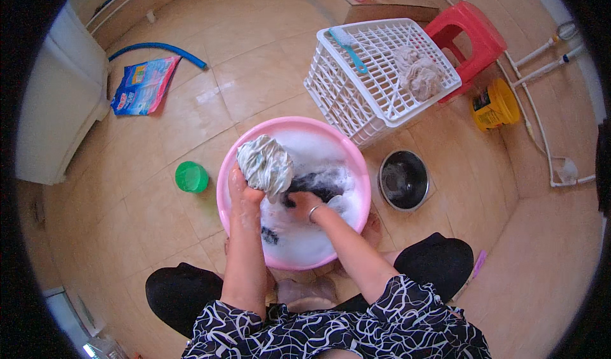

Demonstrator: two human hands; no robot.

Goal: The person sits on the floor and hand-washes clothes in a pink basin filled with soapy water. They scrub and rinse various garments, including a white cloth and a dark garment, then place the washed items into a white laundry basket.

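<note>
A pink basin [225,214] full of white suds stands on the floor between my knees. Over its left side my left hand [242,188] holds up a bunched, wet cloth [266,163], pale with grey-green streaks. My right hand [303,205], a bracelet at its wrist, is down in the suds with its fingers curled at a dark cloth [323,182]; foam and cloth partly hide the fingertips. Another dark patch of fabric [270,235] shows through the foam near the basin's front left.
A green tub [191,177] stands left of the basin, a steel bowl [405,180] right. Beyond is a white crate [386,108] bearing a teal-handled brush [349,50] and crumpled cloth [419,73]. A red stool [470,38], yellow bucket [496,104], blue packet [145,85] and hose [159,45] lie farther out.
</note>
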